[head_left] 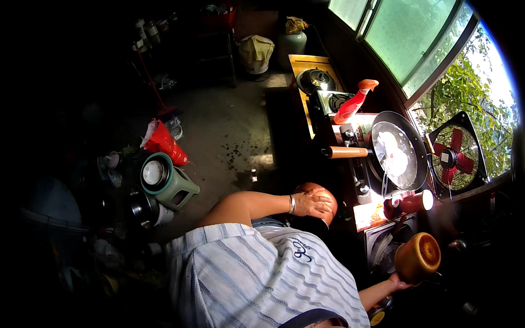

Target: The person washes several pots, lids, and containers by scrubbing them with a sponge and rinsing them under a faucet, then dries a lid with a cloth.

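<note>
My left hand (pixel 313 203), with a bracelet at the wrist, lies palm down over a rounded reddish-brown object (pixel 305 187), its fingers curved on the surface; whether this is a lid or a bowl cannot be told. At the lower right, my right hand (pixel 400 283) holds a brown glazed pot (pixel 417 257) from beneath, with a ringed round face turned towards me. Close behind the pot is a sink-like metal basin (pixel 383 250). A frying pan (pixel 418 151) with a wooden handle (pixel 348 152) sits on the stove, pale food and a metal utensil in it.
A red spray bottle (pixel 349 108) stands beyond the pan, and a red-lidded jar (pixel 416 201) lies nearer. A fan with red blades (pixel 451 158) leans by the window. On the floor are a green plastic stool (pixel 178 188) bearing bowls, and a red bag (pixel 164 141).
</note>
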Action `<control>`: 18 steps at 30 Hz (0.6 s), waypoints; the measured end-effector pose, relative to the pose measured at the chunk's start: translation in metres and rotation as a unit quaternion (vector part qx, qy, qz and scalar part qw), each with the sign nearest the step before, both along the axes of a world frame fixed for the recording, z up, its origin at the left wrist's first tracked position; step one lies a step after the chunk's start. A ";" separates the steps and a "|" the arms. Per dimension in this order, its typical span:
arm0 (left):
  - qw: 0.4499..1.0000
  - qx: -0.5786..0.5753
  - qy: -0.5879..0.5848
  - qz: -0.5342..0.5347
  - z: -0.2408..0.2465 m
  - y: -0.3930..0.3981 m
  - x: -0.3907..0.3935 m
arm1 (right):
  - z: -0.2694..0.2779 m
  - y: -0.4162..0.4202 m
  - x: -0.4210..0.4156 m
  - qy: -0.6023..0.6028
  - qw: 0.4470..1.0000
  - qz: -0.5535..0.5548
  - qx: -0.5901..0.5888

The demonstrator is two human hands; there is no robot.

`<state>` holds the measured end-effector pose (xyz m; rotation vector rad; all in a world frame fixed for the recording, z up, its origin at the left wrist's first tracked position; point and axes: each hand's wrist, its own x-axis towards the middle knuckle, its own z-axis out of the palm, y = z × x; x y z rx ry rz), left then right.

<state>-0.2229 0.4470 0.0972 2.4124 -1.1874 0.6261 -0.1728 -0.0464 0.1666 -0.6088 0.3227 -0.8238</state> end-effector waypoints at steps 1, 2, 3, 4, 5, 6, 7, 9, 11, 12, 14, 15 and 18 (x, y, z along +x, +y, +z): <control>0.999 0.018 0.044 0.019 -0.003 0.017 -0.009 | -0.001 -0.001 -0.002 -0.003 1.000 -0.002 0.003; 0.996 0.054 0.052 0.048 -0.009 0.036 -0.014 | -0.007 -0.002 0.001 -0.010 1.000 0.013 0.026; 0.992 0.087 0.063 0.073 -0.016 0.055 -0.021 | -0.016 -0.005 0.002 -0.014 0.998 0.024 0.048; 0.988 0.097 0.062 0.105 -0.021 0.071 -0.030 | -0.016 -0.006 0.004 -0.017 0.997 0.039 0.062; 0.983 0.107 0.062 0.137 -0.024 0.091 -0.041 | -0.015 0.001 0.003 -0.014 0.997 0.044 0.065; 0.972 0.126 0.088 0.179 -0.030 0.109 -0.050 | -0.008 0.010 -0.001 -0.012 0.997 0.047 0.062; 0.958 0.141 0.114 0.222 -0.038 0.127 -0.062 | 0.003 0.019 -0.004 -0.012 0.997 0.052 0.056; 0.910 0.190 0.164 0.331 -0.051 0.159 -0.086 | 0.031 0.032 -0.011 -0.004 0.999 0.025 0.028; 0.847 0.197 0.247 0.427 -0.041 0.182 -0.110 | 0.039 0.024 -0.007 -0.036 0.999 0.011 0.002; 0.823 0.194 0.269 0.460 -0.039 0.196 -0.123 | 0.048 0.024 -0.002 -0.045 0.999 0.005 -0.010; 0.784 0.186 0.300 0.511 -0.035 0.223 -0.145 | 0.069 0.034 0.005 -0.051 0.998 -0.008 -0.041; 0.772 0.183 0.308 0.525 -0.035 0.236 -0.154 | 0.084 0.043 0.007 -0.055 0.997 -0.016 -0.059; 0.750 0.168 0.318 0.556 -0.044 0.275 -0.183 | 0.130 0.087 0.023 -0.070 0.992 -0.014 -0.108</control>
